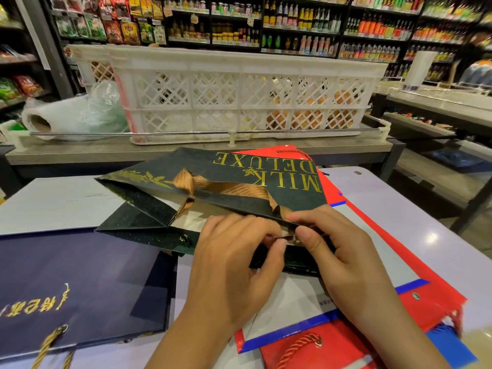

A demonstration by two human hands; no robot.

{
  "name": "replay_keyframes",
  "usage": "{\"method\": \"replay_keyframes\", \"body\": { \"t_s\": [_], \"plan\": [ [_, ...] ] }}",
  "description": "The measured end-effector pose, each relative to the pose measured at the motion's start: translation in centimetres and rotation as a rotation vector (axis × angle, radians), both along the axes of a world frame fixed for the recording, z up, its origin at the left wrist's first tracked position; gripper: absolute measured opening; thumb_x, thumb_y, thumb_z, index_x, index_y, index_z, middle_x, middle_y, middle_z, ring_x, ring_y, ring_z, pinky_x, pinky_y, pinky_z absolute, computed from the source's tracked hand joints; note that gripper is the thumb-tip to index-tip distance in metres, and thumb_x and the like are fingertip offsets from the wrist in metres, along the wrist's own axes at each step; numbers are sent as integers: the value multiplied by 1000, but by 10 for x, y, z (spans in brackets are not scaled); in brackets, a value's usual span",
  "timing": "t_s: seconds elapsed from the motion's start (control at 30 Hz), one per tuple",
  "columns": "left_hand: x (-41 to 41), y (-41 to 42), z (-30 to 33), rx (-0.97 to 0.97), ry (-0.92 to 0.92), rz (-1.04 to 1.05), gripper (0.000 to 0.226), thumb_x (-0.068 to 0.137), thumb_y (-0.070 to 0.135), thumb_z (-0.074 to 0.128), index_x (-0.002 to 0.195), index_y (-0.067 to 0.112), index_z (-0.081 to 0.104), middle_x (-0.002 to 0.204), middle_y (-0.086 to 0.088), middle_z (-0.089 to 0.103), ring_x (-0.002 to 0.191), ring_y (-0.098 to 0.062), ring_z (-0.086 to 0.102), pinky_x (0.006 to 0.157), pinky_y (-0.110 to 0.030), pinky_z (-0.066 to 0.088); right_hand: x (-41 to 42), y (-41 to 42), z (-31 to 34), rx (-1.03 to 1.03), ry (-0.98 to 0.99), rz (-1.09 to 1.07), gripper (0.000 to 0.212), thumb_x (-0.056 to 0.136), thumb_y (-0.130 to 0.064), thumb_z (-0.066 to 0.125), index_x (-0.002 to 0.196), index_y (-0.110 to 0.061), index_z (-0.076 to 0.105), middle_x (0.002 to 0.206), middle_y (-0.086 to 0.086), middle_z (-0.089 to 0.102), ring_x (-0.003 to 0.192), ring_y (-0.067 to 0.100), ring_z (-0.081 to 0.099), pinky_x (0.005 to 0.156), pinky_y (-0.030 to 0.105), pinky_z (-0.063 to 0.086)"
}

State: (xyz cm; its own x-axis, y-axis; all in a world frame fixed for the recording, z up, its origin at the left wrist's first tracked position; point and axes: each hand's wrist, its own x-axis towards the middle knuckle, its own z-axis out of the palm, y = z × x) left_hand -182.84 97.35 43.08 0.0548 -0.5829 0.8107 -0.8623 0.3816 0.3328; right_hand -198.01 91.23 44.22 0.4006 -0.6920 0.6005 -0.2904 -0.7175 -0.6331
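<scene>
Two hands are seen close together, thumbs almost touching, both clamped on the near rim of the dark green paper bag (202, 162). The left hand (234, 262) is curled over the rim, with thumb and forefinger pinched. The right hand (343, 257) is pinched on the same rim just beside it. A small bit of brown ribbon is seen between the thumbs; which hand holds it cannot be told.

The bag is laid on its side on the table (426, 206), partly flattened, with its mouth turned toward the hands and its body stretched away beyond the fingertips. Its brown ribbon handle (234, 186) is draped across it just beyond the knuckles.

A navy bag (66, 270) is laid flat left of the left hand, its far corner overlapped by the green bag, and its gold rope handle (49, 346) is seen at the near edge. A red, white and blue bag (386, 235) is spread under the right wrist and out past the right hand. A red rope handle (300, 344) is seen between the forearms.

Well beyond both hands a white lattice crate (239, 97) is set on a counter, with a roll of plastic bags (40, 121) far off to the left.
</scene>
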Motion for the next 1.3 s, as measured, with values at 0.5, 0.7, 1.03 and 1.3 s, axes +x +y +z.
{"method": "replay_keyframes", "body": {
  "t_s": [0.5,0.7,1.03,1.3],
  "plan": [
    [22,-1,0,-184,-266,370,19,94,25,57,88,16,73,88,0,70,90,-17,54,94,-39,32,-5,-2,12,395,-127,-14,42,76,-57,51,87,-22,71,87,-6,68,85,5,61,72,18,46],
    [21,-2,0,-203,-285,360,20,93,29,59,88,16,73,87,1,70,89,-17,53,83,-37,32,-3,-5,21,486,21,51,17,84,-25,67,69,-18,71,77,2,64,71,11,59,65,17,42],
    [20,-1,-1,-200,-266,348,20,92,30,59,89,15,73,87,-1,71,90,-17,53,82,-37,32,-5,-8,14,499,-77,-25,25,95,-19,53,75,-14,66,67,-7,67,65,2,61,63,11,44],
    [19,-2,-1,-208,-272,343,19,92,29,60,88,16,73,87,0,71,89,-16,54,82,-37,31,-4,-7,11,496,-93,-109,29,98,-18,46,76,-14,64,72,-6,66,70,0,59,65,7,42]
  ]
}}
